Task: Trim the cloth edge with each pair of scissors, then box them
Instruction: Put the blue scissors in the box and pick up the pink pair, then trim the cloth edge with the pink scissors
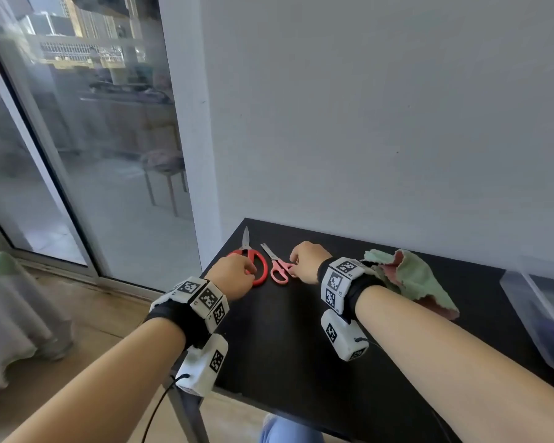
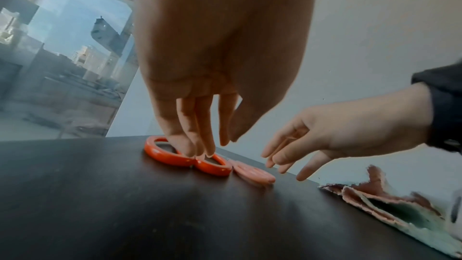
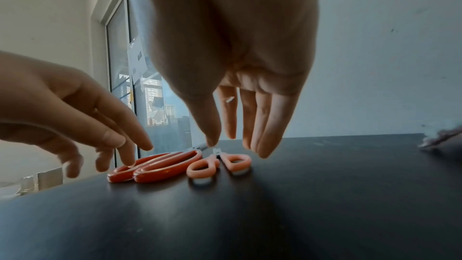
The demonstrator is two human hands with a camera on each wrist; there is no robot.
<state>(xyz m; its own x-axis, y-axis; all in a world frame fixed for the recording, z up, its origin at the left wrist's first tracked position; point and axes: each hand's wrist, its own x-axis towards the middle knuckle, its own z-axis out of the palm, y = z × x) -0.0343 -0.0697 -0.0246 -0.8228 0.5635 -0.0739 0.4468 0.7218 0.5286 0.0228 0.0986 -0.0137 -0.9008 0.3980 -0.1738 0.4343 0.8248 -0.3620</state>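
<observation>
Red-handled scissors [image 1: 259,262] lie shut on the black table [image 1: 301,346] near its far left corner, blades pointing away. My left hand [image 1: 237,276] hangs over their handles [image 2: 172,157], and its straight fingertips [image 2: 190,151] touch the rings. Just to the right lie small pink scissors [image 1: 277,266]. My right hand [image 1: 307,260] hovers above their handles [image 3: 217,163] with fingers straight down, apparently not touching. A ragged green and pink cloth [image 1: 419,279] lies crumpled to the right of that hand.
A clear plastic box [image 1: 538,314] stands at the table's right edge. A grey wall runs right behind the table. A glass door and wooden floor are to the left, past the table's left edge.
</observation>
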